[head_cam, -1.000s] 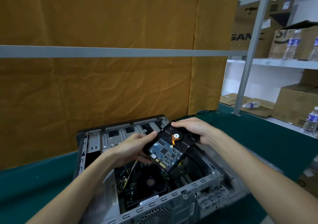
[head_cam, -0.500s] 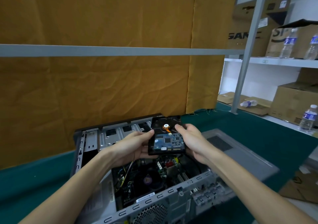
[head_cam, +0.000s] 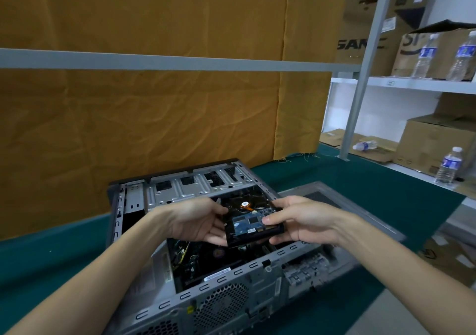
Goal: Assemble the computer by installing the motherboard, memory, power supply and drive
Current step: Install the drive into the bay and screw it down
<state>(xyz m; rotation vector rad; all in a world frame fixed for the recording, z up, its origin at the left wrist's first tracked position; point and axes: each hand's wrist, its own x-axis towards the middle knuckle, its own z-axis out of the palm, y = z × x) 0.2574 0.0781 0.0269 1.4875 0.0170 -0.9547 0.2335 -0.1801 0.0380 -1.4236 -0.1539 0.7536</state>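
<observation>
Low in the frame's centre, the drive [head_cam: 251, 218] sits circuit side up between 2 hands: left hand [head_cam: 198, 221] and right hand [head_cam: 298, 221] each grip one side, above the open case [head_cam: 206, 298].

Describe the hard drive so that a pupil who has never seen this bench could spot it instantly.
Find the open grey computer case lying on the green bench cloth. Above its open interior, the left hand and right hand hold a flat black slab, the hard drive. Its upturned blue circuit board and orange ribbon mark it out.
</observation>
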